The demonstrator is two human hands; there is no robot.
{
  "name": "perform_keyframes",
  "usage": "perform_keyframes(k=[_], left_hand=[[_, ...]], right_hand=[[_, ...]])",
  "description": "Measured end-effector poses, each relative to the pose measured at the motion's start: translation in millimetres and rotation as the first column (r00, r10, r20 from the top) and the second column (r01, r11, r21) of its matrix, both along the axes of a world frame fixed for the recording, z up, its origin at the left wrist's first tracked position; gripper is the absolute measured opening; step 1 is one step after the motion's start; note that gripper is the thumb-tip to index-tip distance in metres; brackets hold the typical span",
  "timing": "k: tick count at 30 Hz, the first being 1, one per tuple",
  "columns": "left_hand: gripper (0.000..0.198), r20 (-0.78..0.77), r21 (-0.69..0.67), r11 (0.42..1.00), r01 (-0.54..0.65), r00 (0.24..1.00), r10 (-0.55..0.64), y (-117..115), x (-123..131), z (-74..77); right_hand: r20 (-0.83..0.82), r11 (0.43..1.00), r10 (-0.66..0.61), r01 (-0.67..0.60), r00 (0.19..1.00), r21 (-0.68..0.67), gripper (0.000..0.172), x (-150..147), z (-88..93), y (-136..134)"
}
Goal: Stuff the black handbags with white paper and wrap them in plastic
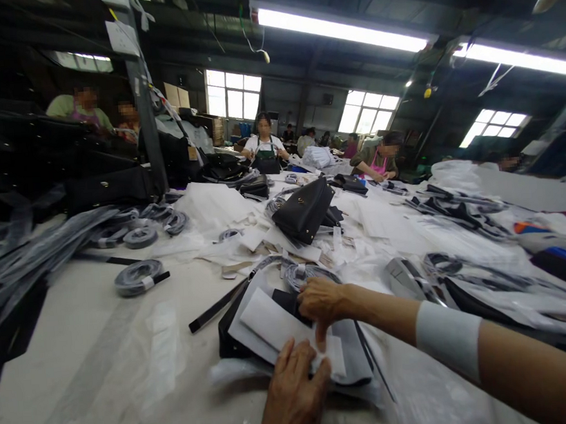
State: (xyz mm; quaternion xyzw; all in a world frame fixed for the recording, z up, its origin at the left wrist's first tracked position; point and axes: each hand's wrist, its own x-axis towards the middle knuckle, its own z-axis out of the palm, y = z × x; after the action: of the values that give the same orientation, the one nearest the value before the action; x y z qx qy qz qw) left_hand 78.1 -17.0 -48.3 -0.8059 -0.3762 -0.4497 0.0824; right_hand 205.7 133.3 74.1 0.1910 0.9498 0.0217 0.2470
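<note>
My left hand [294, 392] lies flat, fingers stretched, on a white paper sheet [271, 322] that covers a flat black bag piece [226, 335] on the table [80, 355]. My right hand [322, 301] reaches in from the right, wearing a white wristband [447, 337]. Its fingers curl down and pinch the paper's far edge beside the black piece. A coiled strap in a plastic sleeve [307, 273] lies just behind the right hand. A long black strap [221, 303] runs out to the left of the bag piece.
A finished black handbag [303, 210] stands mid-table among white papers and tags. Wrapped strap coils [137, 276] lie to the left, black bags pile at far left, plastic-wrapped items at right. Several people work at the far end of the table.
</note>
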Motion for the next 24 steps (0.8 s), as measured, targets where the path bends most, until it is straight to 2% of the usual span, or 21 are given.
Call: perform_keyframes(k=[2, 3, 5, 8, 10, 11, 13, 14, 15, 18, 20, 22, 24], left_hand=[[0.032, 0.005, 0.008, 1.0, -0.009, 1.0, 0.009, 0.4, 0.5, -1.7], [0.031, 0.01, 0.013, 1.0, -0.013, 1.0, 0.012, 0.5, 0.6, -2.3], [0.03, 0.011, 0.02, 1.0, -0.016, 1.0, 0.016, 0.8, 0.0, -2.9], [0.029, -0.012, 0.015, 1.0, -0.012, 1.0, 0.012, 0.7, -1.4, -2.5], [0.03, -0.031, 0.009, 1.0, -0.013, 0.999, 0.013, 1.1, -1.6, -2.8], [0.03, -0.023, 0.02, 1.0, -0.017, 1.0, 0.017, 1.7, -1.2, -3.9], [0.029, 0.019, 0.054, 0.998, -0.024, 1.0, 0.023, 3.9, 1.4, -8.3], [0.029, 0.045, 0.061, 0.998, -0.025, 0.999, 0.022, 5.4, 3.5, -11.8], [0.028, 0.072, 0.056, 0.998, -0.025, 0.997, 0.021, 6.9, 5.9, -15.6], [0.026, 0.08, -0.024, 1.0, 0.002, 0.997, 0.0, 10.7, 11.1, -24.3], [0.03, 0.013, -0.063, 0.997, 0.044, 0.999, -0.044, 11.1, 7.0, -20.6], [0.036, -0.065, -0.059, 0.991, 0.121, 0.99, -0.125, 9.4, -9.2, -5.6], [0.038, -0.121, -0.042, 0.982, 0.186, 0.974, -0.19, 7.1, -39.0, 18.0]], right_hand=[[-0.12, 0.991, 0.078, -0.064, 0.99, 0.118, 0.039, 12.5, 3.5, 8.0], [-0.187, 0.987, 0.057, -0.028, 0.981, 0.156, 0.04, 19.8, 5.4, 10.5], [-0.359, 0.974, -0.071, 0.143, 0.931, 0.178, 0.049, 34.7, 5.6, 10.1], [-0.584, 0.929, -0.299, 0.369, 0.754, 0.0, 0.083, 52.2, -8.6, -3.8], [-0.586, 0.868, -0.458, 0.477, 0.668, -0.135, 0.102, 58.3, -22.5, -16.8], [-0.567, 0.818, -0.535, 0.553, 0.627, -0.159, 0.105, 59.5, -28.1, -23.3], [-0.59, 0.703, -0.622, 0.699, 0.515, -0.13, 0.099, 58.0, -33.7, -36.4], [-0.638, 0.667, -0.618, 0.736, 0.459, -0.117, 0.092, 55.3, -34.1, -43.7], [-0.693, 0.657, -0.595, 0.743, 0.408, -0.126, 0.082, 51.3, -34.0, -52.1], [-0.778, 0.72, -0.551, 0.643, 0.301, -0.261, 0.049, 35.6, -40.7, -82.5], [-0.773, 0.752, -0.564, 0.567, 0.291, -0.336, 0.043, 26.5, -55.6, -101.9], [-0.762, 0.78, -0.557, 0.522, 0.33, -0.345, 0.045, 21.6, -74.3, -114.7], [-0.763, 0.808, -0.526, 0.502, 0.377, -0.309, 0.047, 20.0, -89.0, -119.9]])
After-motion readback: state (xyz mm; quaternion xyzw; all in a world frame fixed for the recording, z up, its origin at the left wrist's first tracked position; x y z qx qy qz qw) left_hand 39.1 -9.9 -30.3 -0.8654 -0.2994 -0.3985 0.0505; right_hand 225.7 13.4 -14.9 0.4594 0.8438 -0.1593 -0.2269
